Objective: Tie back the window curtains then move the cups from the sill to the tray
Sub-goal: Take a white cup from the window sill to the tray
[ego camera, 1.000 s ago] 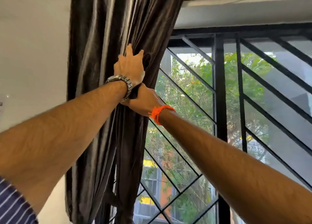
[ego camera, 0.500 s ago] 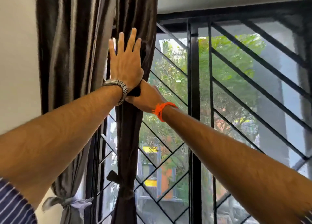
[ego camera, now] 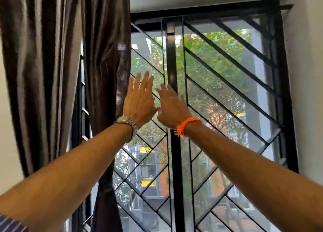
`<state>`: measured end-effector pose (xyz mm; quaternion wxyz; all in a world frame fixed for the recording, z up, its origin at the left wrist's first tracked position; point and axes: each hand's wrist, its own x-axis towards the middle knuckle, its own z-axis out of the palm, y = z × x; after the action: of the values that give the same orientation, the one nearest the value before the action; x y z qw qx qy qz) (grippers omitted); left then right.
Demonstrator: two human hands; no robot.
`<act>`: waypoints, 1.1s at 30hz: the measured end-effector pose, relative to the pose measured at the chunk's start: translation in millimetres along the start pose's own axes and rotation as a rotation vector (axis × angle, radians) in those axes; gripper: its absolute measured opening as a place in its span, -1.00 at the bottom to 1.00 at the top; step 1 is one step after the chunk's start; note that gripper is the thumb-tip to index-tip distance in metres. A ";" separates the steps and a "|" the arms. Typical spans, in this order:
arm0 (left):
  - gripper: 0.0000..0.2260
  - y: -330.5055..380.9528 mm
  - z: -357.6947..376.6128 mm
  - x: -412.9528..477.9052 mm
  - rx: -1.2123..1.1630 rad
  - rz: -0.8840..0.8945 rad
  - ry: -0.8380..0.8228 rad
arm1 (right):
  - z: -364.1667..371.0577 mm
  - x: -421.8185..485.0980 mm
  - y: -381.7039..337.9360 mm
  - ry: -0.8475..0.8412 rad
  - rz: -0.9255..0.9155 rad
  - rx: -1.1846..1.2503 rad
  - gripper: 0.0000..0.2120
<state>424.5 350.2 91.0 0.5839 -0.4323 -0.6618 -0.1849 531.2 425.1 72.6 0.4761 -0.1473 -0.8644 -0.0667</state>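
Note:
Two dark brown curtain panels hang at the left of the window: a wide one (ego camera: 40,77) by the wall and a narrower gathered one (ego camera: 106,70) beside the glass. My left hand (ego camera: 139,100), with a metal watch on the wrist, is raised with fingers spread, just right of the narrower curtain and not touching it. Next to it, my right hand (ego camera: 172,107), with an orange thread on the wrist, is open in front of the window grille. Neither hand holds anything. No cups, sill or tray are in view.
A black metal grille (ego camera: 227,91) with diagonal bars covers the window, with a thick vertical post (ego camera: 172,60) in the middle. White wall (ego camera: 307,74) flanks the window on the right. Trees and buildings show outside.
Both hands have let go of the narrower curtain and moved right, in front of the grille. My right hand has opened. The view has shifted right, showing the whole window.

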 end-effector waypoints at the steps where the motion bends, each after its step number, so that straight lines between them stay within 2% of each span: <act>1: -0.28 12.8 2.4 -4.5 -0.030 0.004 -0.021 | -4.1 -7.5 8.7 0.013 0.001 -0.009 -0.35; 7: -0.20 86.3 11.5 -36.1 -0.173 0.000 -0.095 | -26.1 -58.0 69.4 0.029 0.026 -0.211 -0.20; 10: -0.19 119.7 14.2 -53.1 -0.253 -0.004 -0.115 | -31.3 -84.8 103.0 0.047 0.061 -0.324 -0.22; 14: -0.27 164.6 22.5 -71.2 -0.363 0.042 -0.151 | -37.7 -119.9 141.9 0.041 0.108 -0.421 -0.25; 18: -0.27 196.7 34.5 -85.8 -0.370 0.055 -0.197 | -42.5 -152.2 169.0 -0.018 0.232 -0.399 -0.25; 22: -0.26 222.4 51.2 -109.8 -0.383 0.089 -0.246 | -37.1 -184.7 189.6 -0.062 0.277 -0.415 -0.27; 25: -0.28 238.9 66.0 -134.7 -0.387 0.137 -0.288 | -22.9 -209.5 194.1 -0.121 0.284 -0.480 -0.30; 33: -0.34 277.7 105.9 -204.0 -0.441 0.181 -0.410 | 34.9 -280.3 209.6 -0.226 0.372 -0.451 -0.26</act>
<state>567.1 511.7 -197.9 0.3446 -0.6340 -0.6684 -0.1804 711.0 579.1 -187.6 0.3362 -0.4113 -0.8335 -0.1517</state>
